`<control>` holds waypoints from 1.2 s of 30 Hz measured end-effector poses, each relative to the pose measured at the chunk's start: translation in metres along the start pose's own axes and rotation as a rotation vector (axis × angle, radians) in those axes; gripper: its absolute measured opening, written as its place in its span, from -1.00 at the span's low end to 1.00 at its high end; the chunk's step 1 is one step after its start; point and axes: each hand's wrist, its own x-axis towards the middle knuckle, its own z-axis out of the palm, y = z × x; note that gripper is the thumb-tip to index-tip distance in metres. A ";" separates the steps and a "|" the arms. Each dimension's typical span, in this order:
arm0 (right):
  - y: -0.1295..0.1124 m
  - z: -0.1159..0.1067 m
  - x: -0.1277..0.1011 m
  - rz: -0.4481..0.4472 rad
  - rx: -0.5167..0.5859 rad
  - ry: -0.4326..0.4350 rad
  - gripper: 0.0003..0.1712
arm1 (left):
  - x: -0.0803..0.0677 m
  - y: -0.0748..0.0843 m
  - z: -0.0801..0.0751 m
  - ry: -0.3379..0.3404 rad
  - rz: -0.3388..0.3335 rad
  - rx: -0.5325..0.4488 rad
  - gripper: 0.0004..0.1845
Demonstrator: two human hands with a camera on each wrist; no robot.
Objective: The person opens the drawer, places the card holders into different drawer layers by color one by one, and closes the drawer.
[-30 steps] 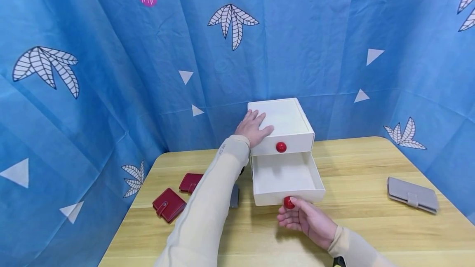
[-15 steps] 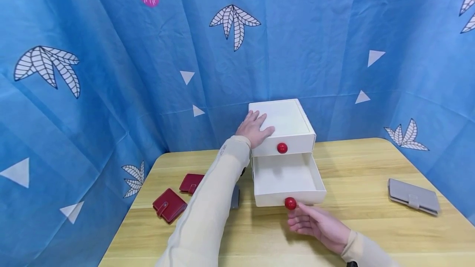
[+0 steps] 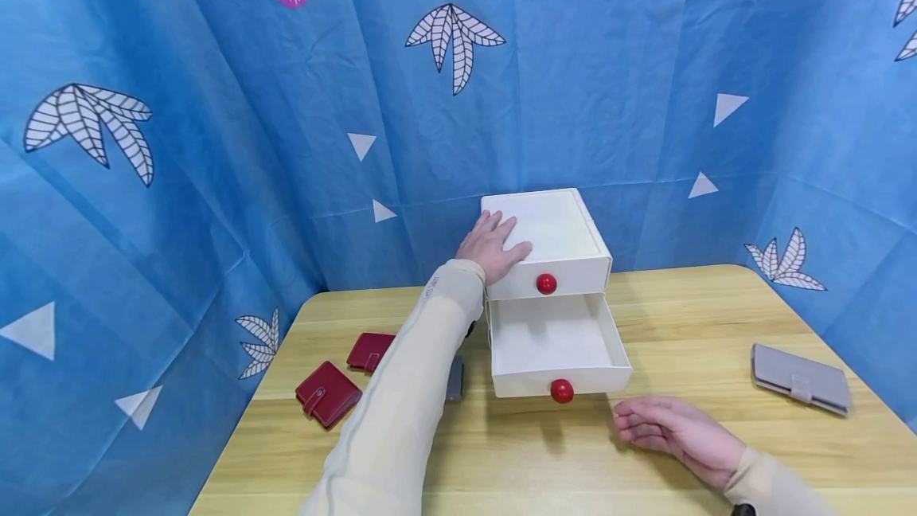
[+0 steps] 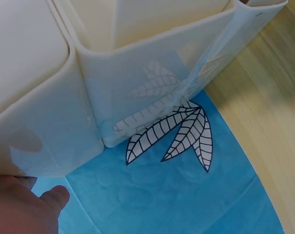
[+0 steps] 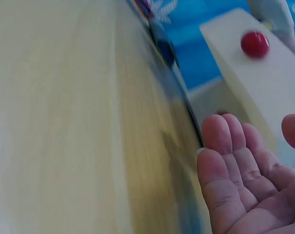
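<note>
White plastic two-drawer cabinet (image 3: 548, 249) stands at the far middle of the light wooden table (image 3: 716, 436), against the blue patterned cloth backdrop (image 3: 215, 142). Its lower drawer (image 3: 555, 341) is pulled out toward the near side and shows nothing inside; the upper drawer is closed, contents hidden. Left hand (image 3: 494, 245) rests flat on the cabinet's top near-left corner, fingers straight, gripping nothing. Right hand (image 3: 677, 430) hovers palm-up just right of the lower drawer's round red knob (image 3: 562, 391), fingers relaxed, empty and clear of it. Judged light, stiff and smooth-walled, likely to slide unless braced from above; the knob is the natural hold. Two dark red snap wallets (image 3: 325, 394) (image 3: 368, 351) lie near left; a grey snap wallet (image 3: 798, 377) lies well apart at right
</note>
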 end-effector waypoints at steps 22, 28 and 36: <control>-0.036 -0.091 -0.047 -0.128 -1.066 0.695 -0.38 | -0.001 0.001 0.000 -0.001 -0.016 0.016 -0.25; -0.040 -0.114 -0.059 -0.035 -1.254 0.679 -0.15 | -0.002 0.001 0.000 -0.009 -0.021 0.012 -0.25; -0.044 -0.145 -0.068 0.048 -1.397 0.600 0.21 | -0.002 0.001 -0.001 -0.007 -0.020 0.008 -0.25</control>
